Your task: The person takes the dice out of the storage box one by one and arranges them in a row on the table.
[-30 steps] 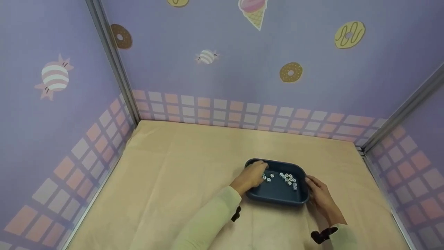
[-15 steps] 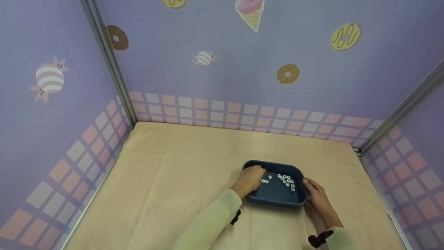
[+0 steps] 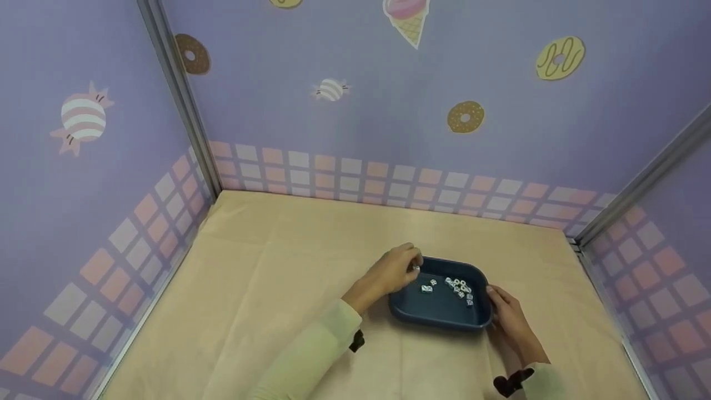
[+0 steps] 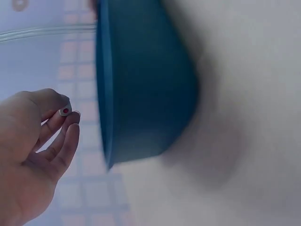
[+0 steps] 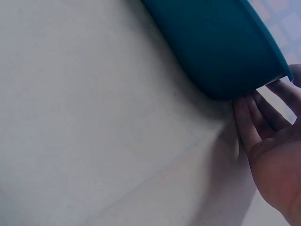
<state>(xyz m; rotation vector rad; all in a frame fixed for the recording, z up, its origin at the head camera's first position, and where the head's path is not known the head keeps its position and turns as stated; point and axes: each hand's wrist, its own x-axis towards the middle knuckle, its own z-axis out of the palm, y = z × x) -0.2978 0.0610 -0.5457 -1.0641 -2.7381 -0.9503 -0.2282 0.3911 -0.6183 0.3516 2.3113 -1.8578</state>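
My left hand (image 3: 390, 270) is raised over the left rim of a dark blue plastic tray (image 3: 439, 320). Between its thumb and fingertips it pinches a small white die (image 4: 65, 111), whose red dot shows in the left wrist view. Inside the tray, loose dice (image 3: 426, 289) lie left of the middle, and a cluster of several more white dice (image 3: 460, 287) is toward the right. My right hand (image 3: 514, 321) grips the tray's right end, thumb at the rim and fingers against the side and underneath, as the right wrist view shows.
A beige cloth (image 3: 300, 278) covers the table under the tray. Purple panels with sweets printed on them (image 3: 355, 122) wall in the back and both sides, joined by grey metal posts (image 3: 183, 105).
My left hand, earlier down inside the tray among the dice, has lifted up and to the left with one die pinched. The right hand keeps its hold on the tray.
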